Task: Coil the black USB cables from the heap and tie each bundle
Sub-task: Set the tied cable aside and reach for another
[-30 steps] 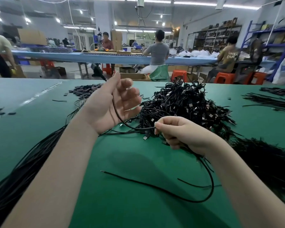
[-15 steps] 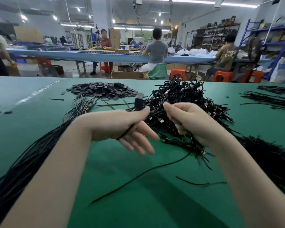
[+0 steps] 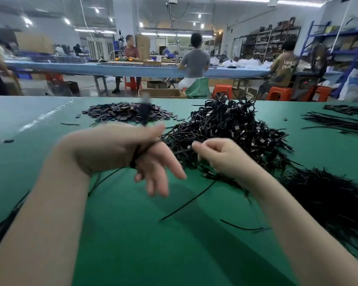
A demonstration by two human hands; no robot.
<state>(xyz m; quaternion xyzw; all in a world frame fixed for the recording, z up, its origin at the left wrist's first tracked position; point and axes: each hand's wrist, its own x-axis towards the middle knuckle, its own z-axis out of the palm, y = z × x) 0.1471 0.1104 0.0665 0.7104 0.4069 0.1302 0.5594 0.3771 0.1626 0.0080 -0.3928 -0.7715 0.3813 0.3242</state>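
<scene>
- One thin black USB cable (image 3: 142,154) is being wound around the left hand (image 3: 120,149); a dark band of turns is crossing the hand between thumb base and fingers, the fingers (image 3: 159,178) being held straight and spread downward.
- The cable's blurred black plug end (image 3: 145,112) is sticking up just above the left thumb; whether it is being pinched there cannot be told through the motion blur.
- The right hand (image 3: 219,155) is being held just right of the wound hand, fingers curled, thumb and forefinger pinching the running strand (image 3: 182,151) and feeding it across toward the turns.
- The free tail (image 3: 186,201) is trailing below and between the two hands on the green table mat (image 3: 132,244).
- Progress, as judged: this coil is being formed, only a few turns on; no tie is yet being applied to it. Most of the job is appearing to be left.
- The tangled heap of black cables with metal plugs (image 3: 232,126) is lying just beyond the right hand, touching or nearly touching it; far too many to be counted.
- Counts: one cable in work; one short loose black strip (image 3: 242,227) near the right forearm, possibly a tie; two hands.
- A flat pile of small dark pieces (image 3: 120,112) is lying beyond the left hand; uncountable.
- Straight black strands are lying well right (image 3: 339,120), and a further dark mass (image 3: 329,195) is being seen beside the right forearm; uncountable.
- No finished, tied bundles are being made out with certainty.
</scene>
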